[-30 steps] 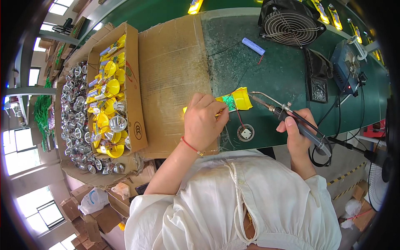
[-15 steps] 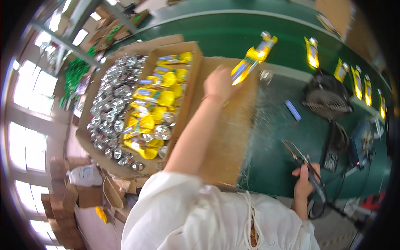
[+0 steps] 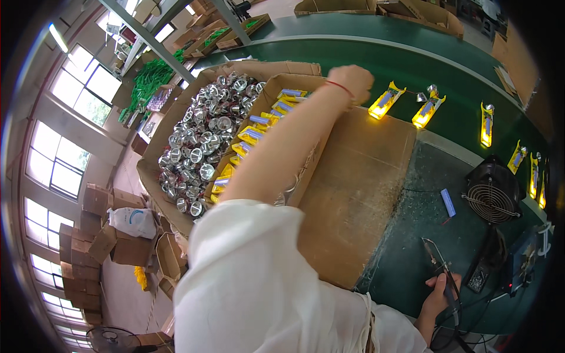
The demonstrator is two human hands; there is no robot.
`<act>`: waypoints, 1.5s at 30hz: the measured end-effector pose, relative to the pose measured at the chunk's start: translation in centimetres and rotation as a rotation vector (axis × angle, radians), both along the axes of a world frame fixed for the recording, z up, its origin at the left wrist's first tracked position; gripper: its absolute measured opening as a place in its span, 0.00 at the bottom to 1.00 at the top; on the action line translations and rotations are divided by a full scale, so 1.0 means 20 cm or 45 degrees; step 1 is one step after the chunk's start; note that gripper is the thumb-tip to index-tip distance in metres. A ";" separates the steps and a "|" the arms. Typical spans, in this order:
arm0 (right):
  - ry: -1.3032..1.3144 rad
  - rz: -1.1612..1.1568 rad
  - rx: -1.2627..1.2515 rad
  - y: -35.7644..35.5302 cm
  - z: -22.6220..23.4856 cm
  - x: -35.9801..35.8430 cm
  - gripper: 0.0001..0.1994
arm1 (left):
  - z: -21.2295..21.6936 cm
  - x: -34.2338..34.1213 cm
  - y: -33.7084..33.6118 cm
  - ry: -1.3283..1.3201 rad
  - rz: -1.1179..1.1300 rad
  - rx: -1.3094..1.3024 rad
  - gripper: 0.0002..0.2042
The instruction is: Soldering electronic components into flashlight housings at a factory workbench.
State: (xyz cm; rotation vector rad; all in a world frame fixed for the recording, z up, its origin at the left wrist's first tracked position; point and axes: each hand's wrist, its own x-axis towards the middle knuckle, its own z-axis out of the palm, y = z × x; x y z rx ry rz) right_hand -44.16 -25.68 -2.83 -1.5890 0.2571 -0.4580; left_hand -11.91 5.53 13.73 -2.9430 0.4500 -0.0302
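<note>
My left hand (image 3: 351,79) reaches far out over the edge of the green conveyor belt (image 3: 376,59). Only its back shows and its fingers curl out of sight. Just right of it, apart from the hand, a lit yellow lamp part (image 3: 385,101) lies on the belt. My right hand (image 3: 438,294) rests low at the bench's near edge, gripping a soldering iron (image 3: 438,265) whose tip points up and away. My forearm crosses a box of yellow parts (image 3: 259,129).
A cardboard box of silver reflector cups (image 3: 197,138) stands left of the yellow parts. A cardboard sheet (image 3: 359,188) covers the bench. More lit yellow parts (image 3: 428,112) trail right along the belt. A small fan (image 3: 491,197) and a blue strip (image 3: 448,203) sit right.
My left hand carried a yellow part from the soldering spot out to the belt, where the part now lies apart from it. The view swung left. My right hand kept the iron.
</note>
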 end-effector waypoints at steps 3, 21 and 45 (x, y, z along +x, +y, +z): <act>-0.012 0.002 -0.027 0.00 0.00 0.00 0.08 | 0.20 -0.26 0.32 -0.015 -0.033 0.188 0.06; -0.027 0.035 -0.050 0.12 0.05 -0.08 0.07 | -0.14 -0.55 0.75 0.254 -0.113 -0.214 0.19; -0.109 0.052 0.097 0.09 0.06 -0.10 0.06 | -0.20 -0.57 0.81 0.178 -0.219 -0.637 0.09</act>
